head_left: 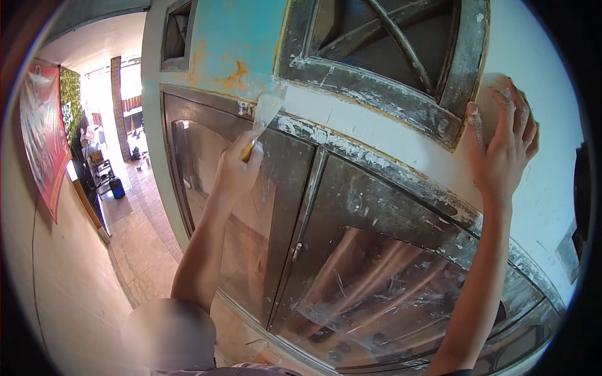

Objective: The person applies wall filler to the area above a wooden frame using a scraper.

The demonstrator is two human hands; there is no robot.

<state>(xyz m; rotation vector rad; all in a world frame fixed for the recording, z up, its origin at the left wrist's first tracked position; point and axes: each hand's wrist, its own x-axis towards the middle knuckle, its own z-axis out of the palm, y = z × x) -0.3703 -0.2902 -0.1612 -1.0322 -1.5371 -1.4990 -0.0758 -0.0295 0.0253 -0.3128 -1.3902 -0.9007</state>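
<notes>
My left hand is closed around the yellowish handle of a putty knife. The knife's wide, pale-smeared blade points up at the wall strip just above the dark wooden double door, close to the lower edge of a turquoise patch with orange-brown stains. My right hand lies against the white wall, fingers spread, beside the right edge of a dark wooden vent frame with crossed bars. Nothing is held in it. White smears mark its fingers, the vent frame and the door's top rail.
A small second vent sits at the upper left. Brown curtains show through the scuffed door pane. To the left, a tiled passage leads to a bright opening, past a red banner and a dark upright case.
</notes>
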